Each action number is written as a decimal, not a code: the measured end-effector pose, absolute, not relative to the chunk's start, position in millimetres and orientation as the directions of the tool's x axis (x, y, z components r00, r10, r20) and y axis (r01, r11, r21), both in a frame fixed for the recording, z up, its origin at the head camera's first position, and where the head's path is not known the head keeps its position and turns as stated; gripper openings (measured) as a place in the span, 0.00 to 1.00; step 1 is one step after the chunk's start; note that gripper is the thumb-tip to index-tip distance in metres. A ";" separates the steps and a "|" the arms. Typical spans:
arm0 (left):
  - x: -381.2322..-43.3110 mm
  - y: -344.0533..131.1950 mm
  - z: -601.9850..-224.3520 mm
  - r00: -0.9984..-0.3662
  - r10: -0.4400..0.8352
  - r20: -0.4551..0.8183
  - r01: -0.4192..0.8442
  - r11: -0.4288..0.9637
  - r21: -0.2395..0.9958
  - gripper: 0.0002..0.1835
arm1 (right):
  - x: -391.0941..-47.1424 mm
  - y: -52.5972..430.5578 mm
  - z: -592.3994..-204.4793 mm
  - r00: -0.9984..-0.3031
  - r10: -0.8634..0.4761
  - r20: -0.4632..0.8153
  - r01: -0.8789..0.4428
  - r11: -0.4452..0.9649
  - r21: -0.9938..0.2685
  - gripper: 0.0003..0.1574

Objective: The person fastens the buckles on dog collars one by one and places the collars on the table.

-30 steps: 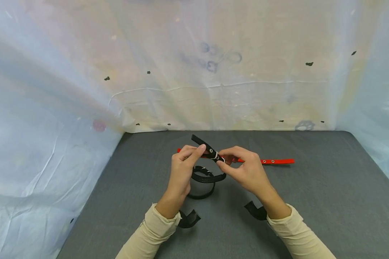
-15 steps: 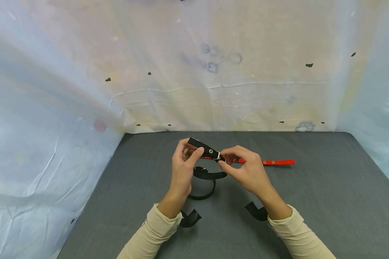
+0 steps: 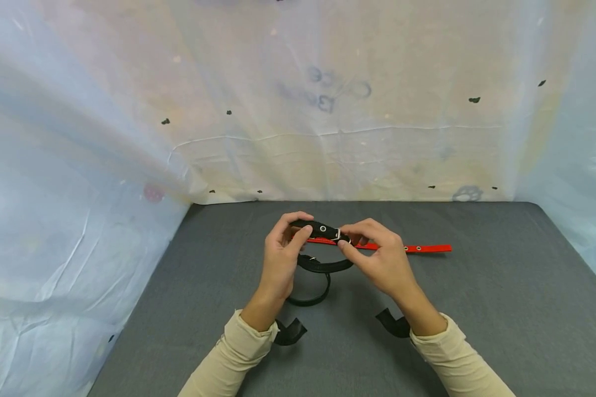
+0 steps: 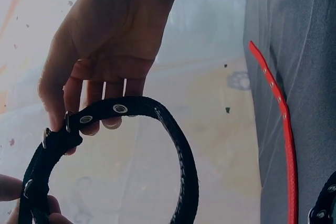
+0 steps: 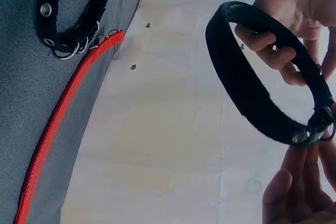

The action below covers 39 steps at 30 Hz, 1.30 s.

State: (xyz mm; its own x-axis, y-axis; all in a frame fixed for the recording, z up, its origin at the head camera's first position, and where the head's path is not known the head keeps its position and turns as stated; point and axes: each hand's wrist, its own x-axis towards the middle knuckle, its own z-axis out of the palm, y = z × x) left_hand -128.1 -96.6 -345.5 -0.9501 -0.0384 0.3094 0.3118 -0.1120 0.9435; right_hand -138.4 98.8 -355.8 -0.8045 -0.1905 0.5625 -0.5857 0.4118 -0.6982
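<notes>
Both hands hold a black buckled collar (image 3: 323, 267) above the table, bent round into a loop. My left hand (image 3: 278, 251) pinches the strap beside an eyelet, thumb in front and fingers behind. At the metal buckle (image 3: 339, 234), my right hand (image 3: 379, 253) grips the strap between thumb and fingers. In the left wrist view, the held collar (image 4: 186, 166) shows eyelets and metal rings, and my right hand (image 4: 115, 30) reaches in from the top. The right wrist view has my left hand (image 5: 302, 24) above and my right hand (image 5: 296, 192) below the loop.
A red strap (image 3: 429, 248) with eyelets lies behind the hands on the grey table (image 3: 501, 309). Another black collar (image 3: 308, 302) rests nearer the body, partly hidden by the left hand. Pale plastic sheeting (image 3: 328, 160) hangs at the back and sides.
The strap end, which pointed up and left, has swung down toward the left fingers and now lies nearly level. The right hand has shifted slightly right with the buckle.
</notes>
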 end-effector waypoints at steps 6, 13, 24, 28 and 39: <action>-127.7 -95.5 -345.8 -0.949 -0.035 0.314 0.316 -0.139 0.939 0.10 | -139.0 98.2 -358.8 -0.788 -0.170 0.592 -0.605 0.391 -0.693 0.12; -128.4 -94.2 -346.4 -0.939 -0.049 0.341 0.344 -0.104 0.933 0.10 | -138.1 97.2 -359.3 -0.776 -0.164 0.610 -0.620 0.380 -0.687 0.13; -128.8 -92.7 -348.1 -0.936 -0.062 0.346 0.351 -0.206 0.913 0.11 | -136.9 94.7 -359.1 -0.775 -0.176 0.606 -0.626 0.340 -0.702 0.15; -128.8 -92.3 -347.8 -0.935 -0.058 0.350 0.354 -0.207 0.912 0.10 | -137.9 95.4 -359.1 -0.798 -0.210 0.564 -0.600 0.353 -0.718 0.14; -126.6 -93.3 -347.6 -0.922 0.084 0.379 0.366 -0.137 0.920 0.11 | -141.1 104.9 -355.4 -0.887 -0.358 0.292 -0.363 0.149 -0.920 0.15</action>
